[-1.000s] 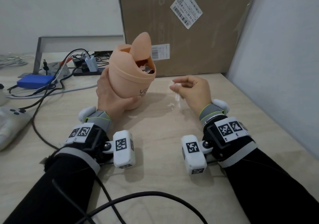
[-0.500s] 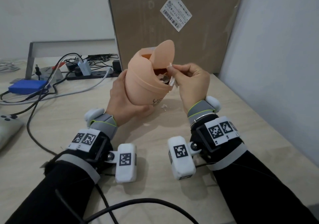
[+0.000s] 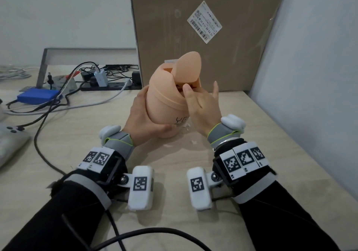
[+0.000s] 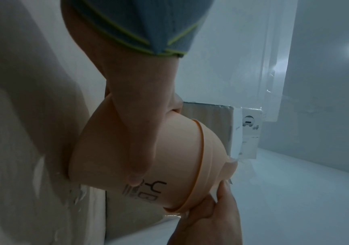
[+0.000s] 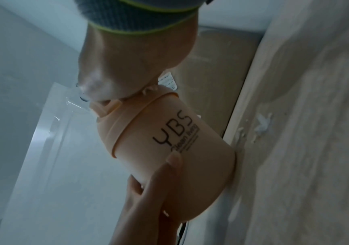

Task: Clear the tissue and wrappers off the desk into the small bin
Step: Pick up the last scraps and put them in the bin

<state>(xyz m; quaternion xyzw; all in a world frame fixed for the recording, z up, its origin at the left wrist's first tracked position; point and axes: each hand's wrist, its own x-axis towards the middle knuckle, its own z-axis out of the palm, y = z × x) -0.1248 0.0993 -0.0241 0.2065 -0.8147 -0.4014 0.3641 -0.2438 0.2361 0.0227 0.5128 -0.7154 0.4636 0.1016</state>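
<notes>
A small peach bin (image 3: pixel 166 105) with a flip lid (image 3: pixel 188 65) standing up is tilted toward the right on the desk (image 3: pixel 251 154). My left hand (image 3: pixel 143 117) grips its body, thumb across the front below the printed logo (image 5: pixel 175 129). At the bin's mouth is my right hand (image 3: pixel 201 103), its fingers curled into the opening, thumb on the rim, little finger raised. In the right wrist view a white tissue scrap (image 5: pixel 148 89) shows at those fingertips. Small white tissue bits (image 3: pixel 187 125) lie on the desk by the bin's base.
A tall cardboard box (image 3: pixel 203 28) stands right behind the bin, and a wall (image 3: pixel 310 76) closes the right side. A power strip with cables (image 3: pixel 108 80), a blue box (image 3: pixel 37 98) and a game controller (image 3: pixel 9 140) lie left. A black cable (image 3: pixel 135 235) crosses the near desk.
My right hand carried the pinched tissue scrap from the desk up to the bin and now has its fingers in the mouth. The left hand tilted the bin toward it.
</notes>
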